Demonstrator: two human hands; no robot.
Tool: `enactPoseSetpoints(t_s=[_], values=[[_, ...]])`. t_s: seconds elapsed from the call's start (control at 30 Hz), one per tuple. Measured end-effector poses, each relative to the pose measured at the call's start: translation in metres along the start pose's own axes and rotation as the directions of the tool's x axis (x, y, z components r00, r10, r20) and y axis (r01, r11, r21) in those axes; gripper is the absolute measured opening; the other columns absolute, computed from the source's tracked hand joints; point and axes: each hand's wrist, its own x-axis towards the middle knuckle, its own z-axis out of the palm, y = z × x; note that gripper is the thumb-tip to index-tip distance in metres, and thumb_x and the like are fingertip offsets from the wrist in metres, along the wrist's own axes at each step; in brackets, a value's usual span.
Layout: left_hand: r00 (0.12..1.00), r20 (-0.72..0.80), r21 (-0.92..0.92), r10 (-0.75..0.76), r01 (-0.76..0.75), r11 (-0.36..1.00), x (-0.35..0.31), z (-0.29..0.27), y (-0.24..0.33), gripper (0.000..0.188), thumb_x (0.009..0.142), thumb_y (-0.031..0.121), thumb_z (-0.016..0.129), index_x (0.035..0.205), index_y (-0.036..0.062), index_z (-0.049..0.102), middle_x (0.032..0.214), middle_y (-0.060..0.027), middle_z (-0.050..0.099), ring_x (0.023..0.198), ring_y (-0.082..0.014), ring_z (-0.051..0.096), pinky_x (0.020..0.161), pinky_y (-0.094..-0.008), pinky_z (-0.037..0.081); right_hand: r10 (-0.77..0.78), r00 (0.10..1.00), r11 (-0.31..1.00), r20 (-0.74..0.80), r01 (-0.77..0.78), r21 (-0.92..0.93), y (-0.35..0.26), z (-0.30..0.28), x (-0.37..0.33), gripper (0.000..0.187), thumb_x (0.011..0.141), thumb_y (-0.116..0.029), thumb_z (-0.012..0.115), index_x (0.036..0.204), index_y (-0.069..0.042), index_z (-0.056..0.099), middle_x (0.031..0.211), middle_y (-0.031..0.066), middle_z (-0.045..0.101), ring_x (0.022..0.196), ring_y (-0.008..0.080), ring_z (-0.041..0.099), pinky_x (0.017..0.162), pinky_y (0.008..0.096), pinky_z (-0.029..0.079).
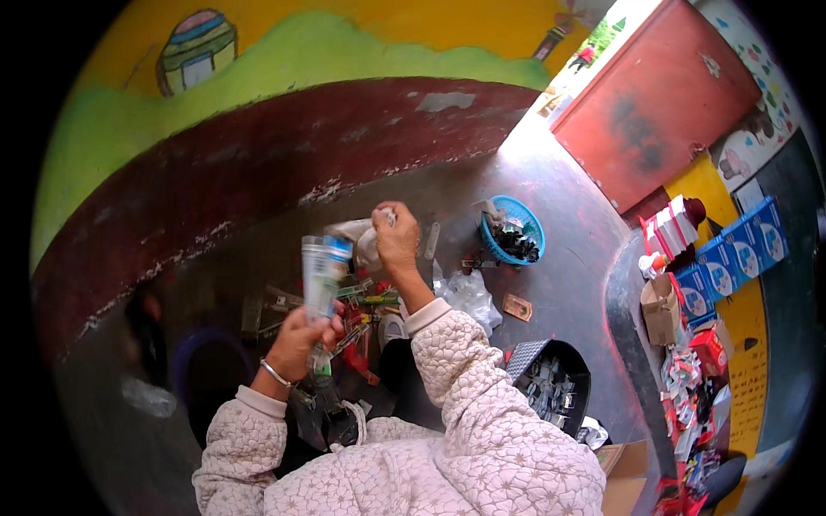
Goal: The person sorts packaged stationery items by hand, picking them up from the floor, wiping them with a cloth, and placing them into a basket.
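Observation:
My left hand (299,346), with a bracelet on its wrist, is closed around the lower end of a clear plastic package (322,273). The package stands upright, blurred by motion, with blue and white print near its top. Farther up and to the right, my right hand (397,239) grips a bunched white cloth or bag (360,241); which of the two I cannot tell. Its left end hangs close to the package's top. Below both hands, a jumble of small coloured items (372,301) in red, green and yellow lies on the floor around my feet.
A blue basket (535,225) of dark pieces stands at the right, near a crumpled clear plastic bag (471,297). Closer in is a black bin (578,378) of small parts. A purple-rimmed basin (182,353) sits left. Blue boxes (731,249) and cartons line the right wall.

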Motion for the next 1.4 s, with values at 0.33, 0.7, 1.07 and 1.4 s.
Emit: enactPoseSetpoints(t_s=[0.33, 0.7, 1.07, 1.4], values=[[0.935, -0.252, -0.177, 0.249, -0.298, 0.938, 0.009, -0.025, 0.003, 0.022, 0.083, -0.002, 0.04, 0.104, 0.0035, 0.044, 0.109, -0.0146, 0.053, 0.094, -0.0194, 0.056, 0.085, -0.0321, 0.046, 0.092, 0.492, 0.942, 0.866, -0.326, 0.085, -0.05, 0.014, -0.082, 0.03, 0.071, -0.027, 0.066, 0.075, 0.003, 0.06, 0.072, 0.0037, 0.059, 0.067, 0.0105, 0.051, 0.064, 0.0261, 0.042], [0.94, -0.217, -0.118, 0.264, -0.294, 0.948, 0.011, -0.027, 0.003, 0.01, 0.088, 0.016, 0.046, 0.087, 0.0068, 0.049, 0.112, -0.0119, 0.052, 0.1, -0.0183, 0.05, 0.091, -0.0319, 0.04, 0.216, 0.464, 0.927, 0.859, -0.373, -0.032, -0.06, 0.007, -0.074, 0.028, 0.062, -0.023, 0.069, 0.063, 0.004, 0.06, 0.061, 0.0053, 0.058, 0.057, 0.0124, 0.053, 0.056, 0.0288, 0.042], [0.945, -0.068, 0.128, 0.32, -0.31, 0.942, 0.01, -0.017, 0.008, 0.032, 0.094, 0.036, 0.037, 0.087, 0.0075, 0.05, 0.122, -0.0085, 0.046, 0.097, -0.0111, 0.047, 0.086, -0.0273, 0.037, 0.178, 0.283, 0.857, 0.942, -0.515, -0.007, -0.055, 0.009, -0.081, 0.046, 0.071, -0.035, 0.066, 0.093, 0.004, 0.06, 0.081, 0.0072, 0.06, 0.073, 0.0141, 0.054, 0.064, 0.0279, 0.042], [0.972, -0.03, 0.152, 0.234, -0.226, 0.962, 0.008, -0.009, 0.01, 0.038, 0.094, 0.029, 0.038, 0.12, 0.0028, 0.044, 0.124, -0.0083, 0.045, 0.112, -0.0168, 0.045, 0.093, -0.0315, 0.037, -0.013, 0.484, 0.996, 0.875, -0.067, 0.052, -0.052, 0.001, -0.073, 0.025, 0.063, -0.023, 0.061, 0.074, 0.0, 0.062, 0.068, 0.0163, 0.061, 0.066, 0.027, 0.061, 0.059, 0.0361, 0.045]])
